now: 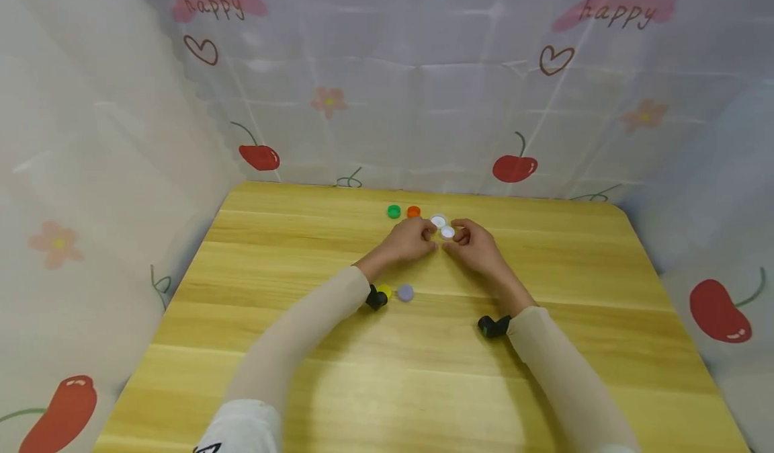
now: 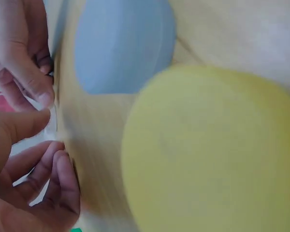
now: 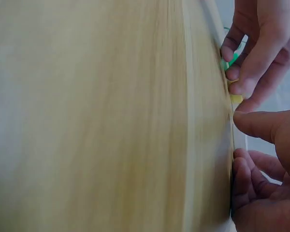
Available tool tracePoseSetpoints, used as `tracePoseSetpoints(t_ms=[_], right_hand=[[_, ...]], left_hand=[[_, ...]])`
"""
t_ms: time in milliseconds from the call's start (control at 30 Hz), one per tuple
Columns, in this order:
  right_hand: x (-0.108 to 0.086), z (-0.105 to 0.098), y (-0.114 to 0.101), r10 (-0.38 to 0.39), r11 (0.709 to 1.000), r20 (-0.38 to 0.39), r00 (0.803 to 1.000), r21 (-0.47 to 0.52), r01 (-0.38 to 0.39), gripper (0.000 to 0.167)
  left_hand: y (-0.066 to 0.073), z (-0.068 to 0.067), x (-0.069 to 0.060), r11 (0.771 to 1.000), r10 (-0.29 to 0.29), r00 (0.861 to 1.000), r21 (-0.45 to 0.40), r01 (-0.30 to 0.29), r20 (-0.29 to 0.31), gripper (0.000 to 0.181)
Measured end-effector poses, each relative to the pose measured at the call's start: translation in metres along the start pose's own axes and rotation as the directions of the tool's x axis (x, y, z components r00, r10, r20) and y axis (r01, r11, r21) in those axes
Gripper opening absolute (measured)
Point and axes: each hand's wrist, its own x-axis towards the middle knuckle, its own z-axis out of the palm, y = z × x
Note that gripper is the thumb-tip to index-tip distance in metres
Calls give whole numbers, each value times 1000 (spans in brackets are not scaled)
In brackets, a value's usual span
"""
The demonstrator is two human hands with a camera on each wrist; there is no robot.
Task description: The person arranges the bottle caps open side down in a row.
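Two small white round caps sit side by side near the back of the table in the head view: the rear white cap [image 1: 438, 221] and the front white cap [image 1: 447, 232]. My left hand [image 1: 412, 239] has bent fingers, its fingertips against the left side of the white caps. From the right, my right hand [image 1: 476, 246] pinches at the front white cap with thumb and finger. Both wrist views show a whitish sliver between the fingertips. Whether the left fingers grip a cap is hidden. Near the left wrist lie a yellow cap [image 1: 385, 292] and a lavender cap [image 1: 406, 293].
Behind the left hand are a green cap [image 1: 394, 212] and an orange cap [image 1: 414, 212]. The wooden table [image 1: 411, 386] ends just behind them, at a printed curtain [image 1: 417, 124]. Black wrist cameras stick out inward from both sleeves, the left one beside the yellow cap.
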Motion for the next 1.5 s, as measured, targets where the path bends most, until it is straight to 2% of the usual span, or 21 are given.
tracePoseSetpoints(t_ms=[167,333,500,633,767,867,967,1133,1200,1333,1500], right_hand=[[4,7,-5,-23,1000,-19,1000,5,23,36],[1,11,-9,-43,999,-28,999,18,43,30],[1,11,-9,-61,998,-23,998,2,61,31],[-4,6,-7,-61,998,-20,998,-14,60,31],[-13,1,-6,-74,997,-13,997,-18,74,30],[-24,0,-8,-118,993,6,993,4,118,27],[-39,2,-12,-173,984,17,985,50,172,25],[-66,8,-21,-264,955,-14,964,135,264,24],[-76,10,-26,-315,935,-38,948,161,317,25],[-95,15,-34,-397,892,-70,915,205,403,29],[-112,18,-41,-445,856,-90,891,252,453,33]], left_hand=[[0,2,8,999,-30,997,10,30,-73,33],[-2,5,8,997,-38,990,62,47,-133,21],[-3,6,8,996,-46,989,70,56,-138,20],[-2,6,7,997,-9,994,78,18,-108,19],[-4,3,1,996,80,994,51,-76,-75,19],[-9,-1,-12,990,133,990,-33,-135,-51,21],[-12,-6,-34,976,175,984,-122,-179,-42,23],[-12,-7,-74,942,250,961,-199,-269,-117,24],[-9,-6,-90,926,268,950,-230,-300,-160,24],[-3,-1,-118,893,263,938,-310,-326,-227,24],[3,4,-140,853,233,939,-411,-322,-252,24]])
